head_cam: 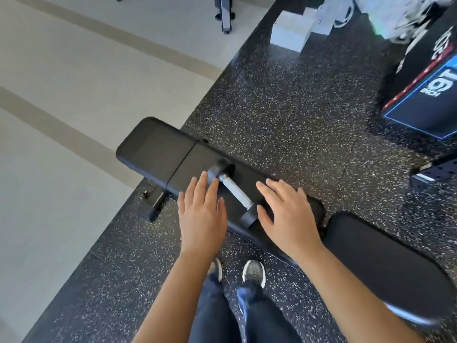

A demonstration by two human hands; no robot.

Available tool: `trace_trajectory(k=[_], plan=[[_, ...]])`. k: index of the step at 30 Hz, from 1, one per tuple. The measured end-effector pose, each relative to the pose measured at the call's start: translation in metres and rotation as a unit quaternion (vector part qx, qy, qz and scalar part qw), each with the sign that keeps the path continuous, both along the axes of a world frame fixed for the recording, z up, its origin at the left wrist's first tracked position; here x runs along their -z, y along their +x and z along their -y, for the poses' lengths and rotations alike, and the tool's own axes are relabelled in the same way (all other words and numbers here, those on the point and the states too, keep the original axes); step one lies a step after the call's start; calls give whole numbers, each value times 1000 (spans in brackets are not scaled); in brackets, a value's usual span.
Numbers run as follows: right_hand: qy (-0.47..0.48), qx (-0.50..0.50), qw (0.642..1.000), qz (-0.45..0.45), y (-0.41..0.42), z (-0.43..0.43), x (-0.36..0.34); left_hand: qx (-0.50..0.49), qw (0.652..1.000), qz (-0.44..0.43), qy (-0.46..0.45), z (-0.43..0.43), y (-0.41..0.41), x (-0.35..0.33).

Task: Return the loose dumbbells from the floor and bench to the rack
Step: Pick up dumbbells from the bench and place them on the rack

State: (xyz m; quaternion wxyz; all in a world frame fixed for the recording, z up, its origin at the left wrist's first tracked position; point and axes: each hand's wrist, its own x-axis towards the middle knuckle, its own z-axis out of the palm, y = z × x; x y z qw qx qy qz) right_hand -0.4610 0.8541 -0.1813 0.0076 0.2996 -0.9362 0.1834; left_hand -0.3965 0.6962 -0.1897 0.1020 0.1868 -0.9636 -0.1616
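Observation:
A small dumbbell (233, 191) with black heads and a silver handle lies across the black padded bench (160, 154). My left hand (201, 216) hovers flat just left of the handle, fingers apart, its fingertips near the far head. My right hand (286, 214) is spread flat to the right, next to the near head. Neither hand holds anything. No rack is in view.
The bench runs diagonally over a black speckled rubber mat (284, 107). A black plyo box (425, 95) stands at the right. White boxes (291, 30) sit at the mat's far end. My feet (253, 271) stand close to the bench. Pale flooring (61, 120) lies to the left.

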Motion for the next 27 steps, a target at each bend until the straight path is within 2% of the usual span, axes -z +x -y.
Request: trace_trajectory(k=[5,10,16,21,27], plan=[[30,-1,999,37,-34,32,53,2,999,19,42,28,-38,52],[21,-1,997,72,-61,63,104,32,997,57,30,60,-61,106],[-13,-2,984,177,-75,84,176,74,992,79,61,82,-82,165],[9,9,968,251,-80,93,217,29,980,102,170,93,-94,206],[16,28,947,318,-89,99,245,21,972,112,206,96,-104,233]])
